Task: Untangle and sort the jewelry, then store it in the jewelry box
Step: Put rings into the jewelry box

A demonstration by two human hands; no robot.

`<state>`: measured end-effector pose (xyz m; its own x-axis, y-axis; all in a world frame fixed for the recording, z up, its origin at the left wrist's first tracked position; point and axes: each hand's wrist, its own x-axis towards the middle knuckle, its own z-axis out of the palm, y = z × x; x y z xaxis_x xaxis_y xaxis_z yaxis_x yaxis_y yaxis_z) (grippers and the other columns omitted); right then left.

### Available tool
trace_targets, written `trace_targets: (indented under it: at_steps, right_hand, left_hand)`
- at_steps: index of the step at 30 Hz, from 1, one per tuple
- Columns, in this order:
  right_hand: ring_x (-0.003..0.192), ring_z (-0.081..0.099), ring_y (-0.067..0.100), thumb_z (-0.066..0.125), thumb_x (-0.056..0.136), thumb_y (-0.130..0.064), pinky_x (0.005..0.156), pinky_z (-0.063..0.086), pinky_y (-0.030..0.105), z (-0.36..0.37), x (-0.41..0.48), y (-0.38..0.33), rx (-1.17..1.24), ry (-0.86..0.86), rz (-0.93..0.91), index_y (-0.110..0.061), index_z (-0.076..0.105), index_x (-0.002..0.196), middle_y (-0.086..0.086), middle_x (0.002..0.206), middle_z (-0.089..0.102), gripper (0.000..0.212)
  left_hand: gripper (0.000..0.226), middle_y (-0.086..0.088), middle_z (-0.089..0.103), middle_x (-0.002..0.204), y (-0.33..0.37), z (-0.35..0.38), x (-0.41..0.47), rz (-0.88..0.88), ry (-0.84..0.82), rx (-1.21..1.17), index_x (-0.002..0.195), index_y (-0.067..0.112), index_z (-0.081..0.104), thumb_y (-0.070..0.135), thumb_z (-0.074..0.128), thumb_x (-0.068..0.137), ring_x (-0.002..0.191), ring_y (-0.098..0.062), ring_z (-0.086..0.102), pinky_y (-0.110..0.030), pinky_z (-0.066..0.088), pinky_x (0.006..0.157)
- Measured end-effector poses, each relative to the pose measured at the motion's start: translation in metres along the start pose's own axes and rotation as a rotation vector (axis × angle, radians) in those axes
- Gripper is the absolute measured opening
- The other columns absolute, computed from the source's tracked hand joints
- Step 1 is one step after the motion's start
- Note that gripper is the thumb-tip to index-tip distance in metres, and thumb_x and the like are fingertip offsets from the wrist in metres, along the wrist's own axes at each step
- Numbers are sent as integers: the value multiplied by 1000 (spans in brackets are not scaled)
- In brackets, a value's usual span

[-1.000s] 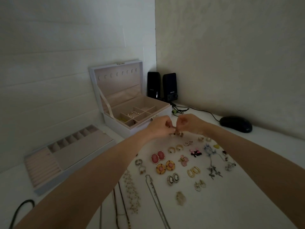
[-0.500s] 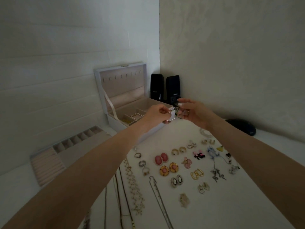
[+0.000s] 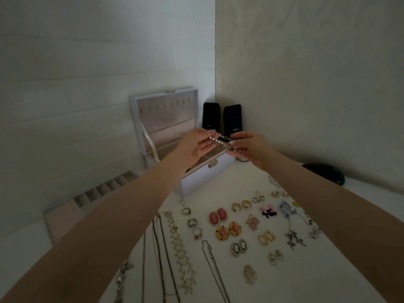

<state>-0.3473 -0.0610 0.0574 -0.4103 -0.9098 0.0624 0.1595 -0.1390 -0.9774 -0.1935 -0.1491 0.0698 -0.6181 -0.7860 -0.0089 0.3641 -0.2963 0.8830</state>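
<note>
- Lower left of frame: pink-lined ring tray [image 3: 65, 217] lies out on the white tabletop [image 3: 306, 281], apart from the box.
- Bottom, left of centre: long thin chain necklaces [image 3: 181, 243] lie in straight rows.
- Centre: white hinged jewelry box [image 3: 196, 180] stands open with its lid upright.
- Left hand [image 3: 192, 147]: thumb and fingers pinch one end of a short strand of white pearls and dark beads [image 3: 215, 140].
- The strand is held in the air over the box's front right corner.
- Right hand [image 3: 253, 149]: fingertips pinch the other end; whether the clasp is there, can't tell.
- Lower right: paired earrings [image 3: 217, 216] lie sorted under the forearms.
- Risks:
  - One pinch slips, and the strand drops outside the box onto the earrings.
  - A lowered forearm sweeps the pairs apart.
  - Pulling the strand taut strains the thread.
</note>
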Motion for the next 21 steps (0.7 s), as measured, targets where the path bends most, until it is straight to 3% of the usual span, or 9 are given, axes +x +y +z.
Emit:
trace_targets:
  at_steps: [3,7,11,14,19,21]
  right_hand:
    - [73,67,22,60,84,11,63,59,26,6,6,-1,-44,38,-20,-2,57,92,14,88,65,15]
    - [68,65,19,65,82,7,58,57,20,10,23,-4,-201,104,-61,-3,61,92,11,82,65,14]
    - [64,61,13,67,81,5,53,52,15,17,45,-5,-360,132,-95,-5,63,90,9,78,64,14]
    - [65,61,13,67,81,4,59,52,18,23,63,-2,-495,143,-96,-7,64,89,8,78,63,15]
    - [78,63,18,68,79,6,68,54,21,24,92,11,-672,201,-126,-9,64,85,13,95,65,17]
    - [82,61,16,68,80,3,66,50,17,23,100,15,-764,223,-159,-9,66,88,11,99,65,14]
  left_hand:
    - [18,-8,65,91,0,0,5,27,33,-35,105,3,51,-4,54,90,83,-17,66,-28,55,76]
    - [28,-13,65,103,3,-1,14,118,159,350,112,2,52,-3,60,86,85,-19,67,-24,57,69]
    - [18,-13,65,103,12,-2,31,169,264,640,88,11,55,-2,67,82,88,-22,67,-23,57,68]
    - [19,-11,64,100,14,-3,44,170,284,771,82,15,53,1,66,83,85,-20,66,-22,56,67]
    - [17,-15,62,107,4,-9,67,87,294,821,92,10,53,-1,64,85,88,-25,68,-28,58,69]
    - [21,-16,60,110,-1,-10,75,48,268,821,102,8,53,-1,62,85,91,-27,67,-28,58,68]
